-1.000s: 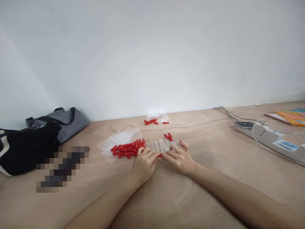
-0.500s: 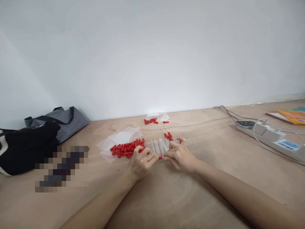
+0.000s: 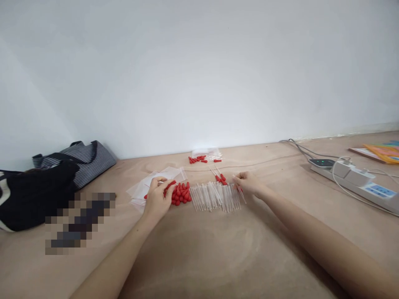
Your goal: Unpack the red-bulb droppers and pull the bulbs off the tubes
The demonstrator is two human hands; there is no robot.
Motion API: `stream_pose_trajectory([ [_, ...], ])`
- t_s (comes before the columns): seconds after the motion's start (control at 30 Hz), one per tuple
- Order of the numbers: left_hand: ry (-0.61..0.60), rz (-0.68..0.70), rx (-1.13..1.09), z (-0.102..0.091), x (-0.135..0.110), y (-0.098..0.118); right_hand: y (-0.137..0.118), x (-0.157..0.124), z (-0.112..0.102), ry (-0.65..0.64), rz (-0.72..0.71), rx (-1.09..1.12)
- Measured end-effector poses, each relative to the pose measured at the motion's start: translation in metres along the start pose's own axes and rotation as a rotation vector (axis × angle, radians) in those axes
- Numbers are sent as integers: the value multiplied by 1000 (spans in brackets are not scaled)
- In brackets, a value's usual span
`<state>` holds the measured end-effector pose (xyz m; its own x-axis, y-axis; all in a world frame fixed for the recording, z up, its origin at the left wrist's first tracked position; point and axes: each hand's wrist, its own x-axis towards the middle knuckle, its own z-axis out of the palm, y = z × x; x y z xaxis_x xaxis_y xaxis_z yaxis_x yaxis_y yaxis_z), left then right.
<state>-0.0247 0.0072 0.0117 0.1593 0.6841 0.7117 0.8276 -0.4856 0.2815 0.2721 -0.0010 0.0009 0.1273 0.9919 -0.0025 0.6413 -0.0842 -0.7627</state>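
My left hand (image 3: 158, 197) is closed on a red rubber bulb (image 3: 170, 185), pinched between thumb and fingers above a heap of red rubber bulbs (image 3: 181, 193). Beside that heap lies a row of clear thin tubes (image 3: 212, 196), side by side. My right hand (image 3: 247, 183) is at the row's right end, fingers pinched on what looks like a clear tube (image 3: 242, 196). A bit of red shows under that hand; whether it joins the tube is too small to tell. Behind the row lie several droppers (image 3: 221, 178), clear tubes with red bulbs on.
Clear zip bags (image 3: 152, 182) lie flat left of the heap. Farther back are more red bulbs (image 3: 197, 159) and another bag (image 3: 204, 153). A striped bag (image 3: 93, 162) and a black bag (image 3: 37, 195) stand left. A power strip (image 3: 358, 180) with cables lies right.
My hands have moved apart. The left went left to the heap and took up a red bulb; the right moved right and up, leaving the tube row uncovered.
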Motion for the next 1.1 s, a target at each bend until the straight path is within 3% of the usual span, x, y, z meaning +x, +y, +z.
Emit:
stream_pose_trajectory([
  [0.2, -166, -313, -62, -11, 10, -46, 0, 8, 12, 82, 78, -181],
  [0.33, -186, -414, -42, -18, 12, -59, -3, 6, 16, 104, 64, -274],
  [0.73, -310, -334, 105, -17, 9, -58, 0, 5, 17, 158, 58, -313],
  [0.93, -195, -329, 155, -22, 12, -48, 2, 21, 10, 173, 101, -287],
  [1.1, -33, -157, 172, -12, 4, -33, -4, 50, 11, 112, 145, -243],
])
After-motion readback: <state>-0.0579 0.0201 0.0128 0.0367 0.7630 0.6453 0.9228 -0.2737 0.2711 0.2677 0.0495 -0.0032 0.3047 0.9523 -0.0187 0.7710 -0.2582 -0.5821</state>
